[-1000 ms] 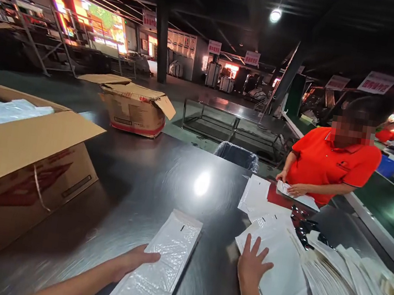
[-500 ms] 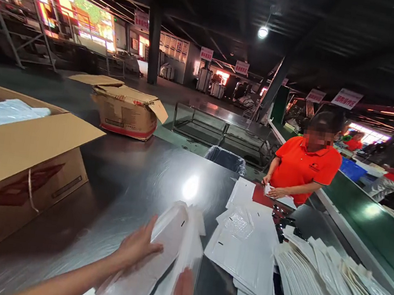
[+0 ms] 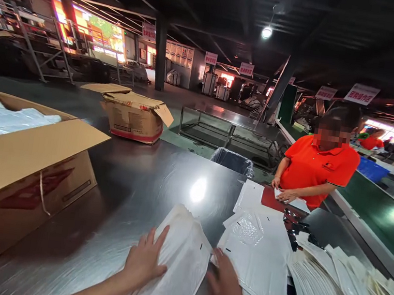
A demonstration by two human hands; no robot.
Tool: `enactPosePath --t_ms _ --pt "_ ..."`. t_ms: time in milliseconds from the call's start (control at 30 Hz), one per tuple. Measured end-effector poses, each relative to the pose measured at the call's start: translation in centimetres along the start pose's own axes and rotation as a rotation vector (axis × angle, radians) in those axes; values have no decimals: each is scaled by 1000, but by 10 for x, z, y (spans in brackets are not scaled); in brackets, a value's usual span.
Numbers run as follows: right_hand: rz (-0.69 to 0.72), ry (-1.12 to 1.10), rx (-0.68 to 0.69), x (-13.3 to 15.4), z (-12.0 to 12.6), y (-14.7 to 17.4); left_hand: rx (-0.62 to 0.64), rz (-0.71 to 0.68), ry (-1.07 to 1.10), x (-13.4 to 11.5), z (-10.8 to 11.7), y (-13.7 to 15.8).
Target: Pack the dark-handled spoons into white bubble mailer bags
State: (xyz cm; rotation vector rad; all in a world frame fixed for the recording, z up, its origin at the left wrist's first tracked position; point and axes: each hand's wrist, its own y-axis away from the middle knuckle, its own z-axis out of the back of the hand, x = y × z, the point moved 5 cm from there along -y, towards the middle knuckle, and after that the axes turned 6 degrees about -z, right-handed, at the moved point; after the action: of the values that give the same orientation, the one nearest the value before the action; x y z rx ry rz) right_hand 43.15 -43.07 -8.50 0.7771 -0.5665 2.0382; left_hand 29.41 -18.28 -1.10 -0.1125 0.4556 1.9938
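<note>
Dim warehouse, steel desk (image 3: 132,192), your hands on a white pouch.

From the head camera: your left hand (image 3: 142,259) lies flat and spread on the pouch (image 3: 181,262), pressing rather than gripping; your right hand (image 3: 225,283), fingers loose, rests at its right edge beside the envelope stack (image 3: 258,258). A cardboard box (image 3: 21,167) sits left; a co-worker (image 3: 317,167) stands opposite. The desk looks slick, so an uneven push could slide the pouch into the stack.
</note>
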Motion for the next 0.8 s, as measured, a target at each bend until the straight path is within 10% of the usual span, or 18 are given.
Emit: enactPosePath --t_ms 100,233,500,800 --pt "-271 686 34 -67 71 -45 40 28 -75 -6 0 1" --pt "-512 872 103 -119 115 -82 68 56 -165 -14 2 1" --pt "-484 910 65 -119 120 -95 57 62 -184 -18 -2 2" --pt "-483 749 -14 -97 98 -40 -2 14 -213 -25 -3 9"
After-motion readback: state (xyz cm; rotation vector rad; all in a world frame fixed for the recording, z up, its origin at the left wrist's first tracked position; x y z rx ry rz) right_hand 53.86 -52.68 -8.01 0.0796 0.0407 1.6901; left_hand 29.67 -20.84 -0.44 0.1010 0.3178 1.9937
